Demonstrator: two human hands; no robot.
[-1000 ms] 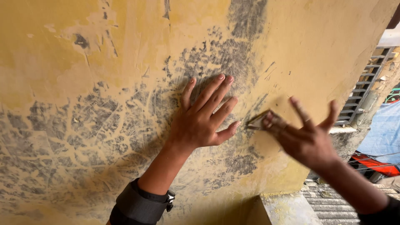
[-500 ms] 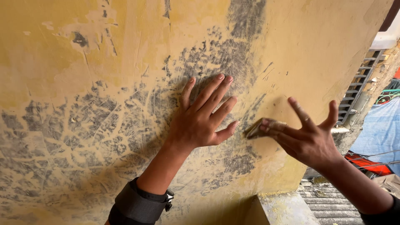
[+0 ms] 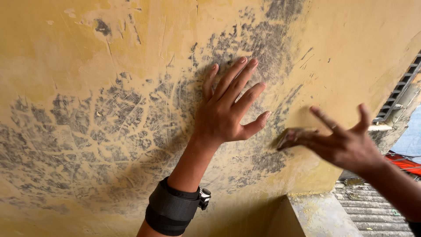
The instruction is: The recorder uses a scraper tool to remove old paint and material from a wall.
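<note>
The left hand [image 3: 226, 112] is being pressed flat on the wall [image 3: 109, 87], fingers spread wide, nothing being held; a black wrist strap [image 3: 173, 206] is being worn below it. The right hand [image 3: 342, 142] is being held at the wall just right of the left, fingers splayed, motion-blurred; something small and dark seems to be pinched at the fingertips [image 3: 287, 136] against the wall, but what it is cannot be told. The wall's yellow paint is being shown scraped away in a broad grey patch [image 3: 87, 131] running under and left of both hands. A concrete ledge [image 3: 315, 215] is being seen below right, with a corrugated roof [image 3: 372, 206] beyond it. Risk, as judged: knuckles or fingertips being grazed on the rough surface if the right hand slips; the small item being dropped past the ledge since the grip looks loose; dust being raised toward the face.
</note>
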